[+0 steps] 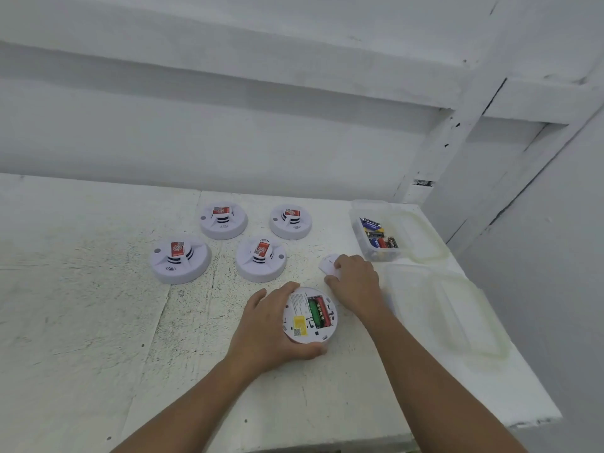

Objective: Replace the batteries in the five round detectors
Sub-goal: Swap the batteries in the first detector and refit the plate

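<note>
The left hand is curled round an upturned detector mid-surface, two batteries showing in its back. At one o'clock from it the right hand pinches a white cover. Four more detectors sit around eleven o'clock, and a battery box is farther out at one.

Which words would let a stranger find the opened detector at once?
On the white table, five round detectors lie left of a clear battery box. The nearest detector is gripped by the left hand. Only it is upside down, showing green and red batteries and a yellow sticker.
</note>
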A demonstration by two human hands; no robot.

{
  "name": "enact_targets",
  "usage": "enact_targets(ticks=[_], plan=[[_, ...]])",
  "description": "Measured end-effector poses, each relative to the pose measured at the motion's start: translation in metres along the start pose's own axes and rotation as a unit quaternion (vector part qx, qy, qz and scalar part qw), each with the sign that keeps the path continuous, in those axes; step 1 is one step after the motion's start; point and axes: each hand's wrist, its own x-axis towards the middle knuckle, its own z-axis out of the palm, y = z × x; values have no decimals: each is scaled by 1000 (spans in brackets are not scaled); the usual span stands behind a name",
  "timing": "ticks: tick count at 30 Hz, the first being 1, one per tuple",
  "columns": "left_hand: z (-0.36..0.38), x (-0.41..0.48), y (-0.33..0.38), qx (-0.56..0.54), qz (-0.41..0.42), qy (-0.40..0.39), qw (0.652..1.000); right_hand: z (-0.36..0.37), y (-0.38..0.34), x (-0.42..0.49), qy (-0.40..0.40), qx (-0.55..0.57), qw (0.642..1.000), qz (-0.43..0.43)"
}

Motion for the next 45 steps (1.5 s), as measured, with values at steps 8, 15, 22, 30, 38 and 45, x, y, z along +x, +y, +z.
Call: enact_targets(ticks=[8, 15, 22, 30, 38, 45], plan=[[-5, -1, 1, -23, -17, -28, 999, 9, -1, 6, 27, -35, 999, 30], [-8, -1, 3, -38, -48, -49, 997, 6, 2, 2, 9, 48, 997, 52], [-10, -1, -5, -94, -59, -78, 991, -16, 1, -15, -61, 392, 914, 86], [-23, -1, -8, -156, -53, -95, 982, -35, -2, -47, -154, 327, 923, -131], [-22, 1, -11, -175, -50, -88, 979, -39, -7, -59, -176, 86, 941, -275], [-22, 1, -11, -161, -46, -83, 982, -39, -11, -59, -185, 59, 937, -291]])
